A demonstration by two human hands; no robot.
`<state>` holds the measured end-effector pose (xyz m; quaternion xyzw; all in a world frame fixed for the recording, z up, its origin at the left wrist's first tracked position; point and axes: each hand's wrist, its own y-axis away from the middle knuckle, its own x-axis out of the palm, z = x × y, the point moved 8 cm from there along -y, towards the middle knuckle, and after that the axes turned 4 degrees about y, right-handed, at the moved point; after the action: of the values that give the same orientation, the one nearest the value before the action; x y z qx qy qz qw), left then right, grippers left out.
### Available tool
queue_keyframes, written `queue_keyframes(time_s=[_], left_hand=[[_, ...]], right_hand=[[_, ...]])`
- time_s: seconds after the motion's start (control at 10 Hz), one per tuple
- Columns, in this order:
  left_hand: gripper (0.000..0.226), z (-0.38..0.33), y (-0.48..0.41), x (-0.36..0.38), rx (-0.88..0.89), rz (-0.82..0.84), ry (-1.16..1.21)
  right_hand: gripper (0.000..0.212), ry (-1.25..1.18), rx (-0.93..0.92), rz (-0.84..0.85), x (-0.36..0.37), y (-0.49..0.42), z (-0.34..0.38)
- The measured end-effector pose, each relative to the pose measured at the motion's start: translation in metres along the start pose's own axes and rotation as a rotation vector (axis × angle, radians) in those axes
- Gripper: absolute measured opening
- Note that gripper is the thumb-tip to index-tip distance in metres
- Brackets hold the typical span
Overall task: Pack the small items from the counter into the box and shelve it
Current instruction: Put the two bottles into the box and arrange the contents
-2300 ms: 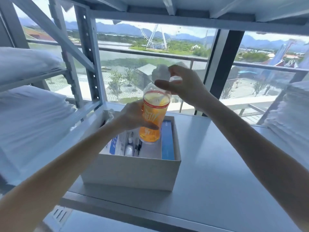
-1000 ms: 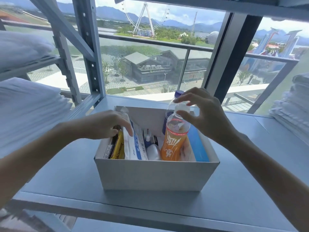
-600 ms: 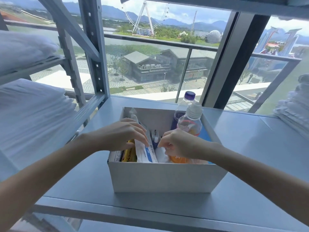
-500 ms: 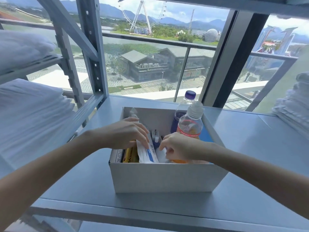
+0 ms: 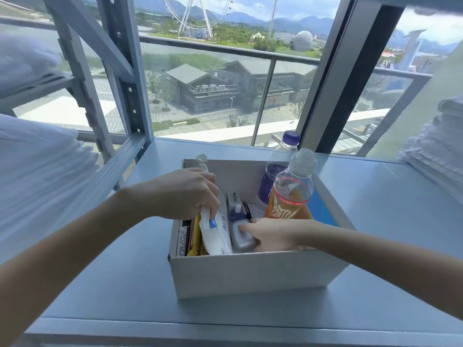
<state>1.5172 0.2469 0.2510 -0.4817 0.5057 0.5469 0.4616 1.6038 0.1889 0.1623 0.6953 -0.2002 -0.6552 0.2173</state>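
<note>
shelving first: broad grey-blue metal shelf (image 5: 375, 196) runs under the window, folded white linens (image 5: 37, 176) piled on the rack to the left, another pale folded stack (image 5: 438, 151) at the far right edge. open white cardboard box (image 5: 250, 274) sits on the shelf, dead centre, and both bare hands are down inside it. tall clear plastic bottle of orange drink (image 5: 292, 196) stands upright in the right half, with a purple-capped clear bottle (image 5: 275, 171) just behind it, touching or nearly so. flat blue carton (image 5: 323, 209) stands against the right wall. left hand (image 5: 185, 194) comes over the left side, fingers curled round the top of a white and blue soft packet (image 5: 218, 229), gripping it upright. yellow wrapped bar (image 5: 198, 244) stands on edge just left of that packet. right hand (image 5: 273, 234) reaches in low at the middle, fingertips closed on a small white plastic bottle (image 5: 240, 236) lying beside the packet.
</note>
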Motion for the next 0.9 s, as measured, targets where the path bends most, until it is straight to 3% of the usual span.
queue_keyframes(time_s=[0.1,0.2,0.4,0.7,0.9], left_hand=[[0.03,0.004,-0.003,0.008,0.086,-0.03,-0.01],[0.024,0.008,0.002,0.011,0.017,-0.029,0.047],[0.022,0.01,0.009,0.007,0.125,-0.235,0.112],[0.026,0.012,0.007,0.016,0.089,-0.205,0.176],[0.033,0.013,0.01,0.017,0.028,-0.189,0.15]], right_hand=[[0.037,-0.046,0.016,0.003,-0.003,-0.007,0.001],[0.048,-0.176,0.031,-0.033,-0.006,-0.012,-0.002],[0.05,-0.339,0.016,-0.139,-0.017,0.004,-0.012],[0.052,-0.177,0.042,0.05,-0.001,-0.001,-0.008],[0.05,-0.245,-0.026,-0.004,-0.015,0.019,-0.011]])
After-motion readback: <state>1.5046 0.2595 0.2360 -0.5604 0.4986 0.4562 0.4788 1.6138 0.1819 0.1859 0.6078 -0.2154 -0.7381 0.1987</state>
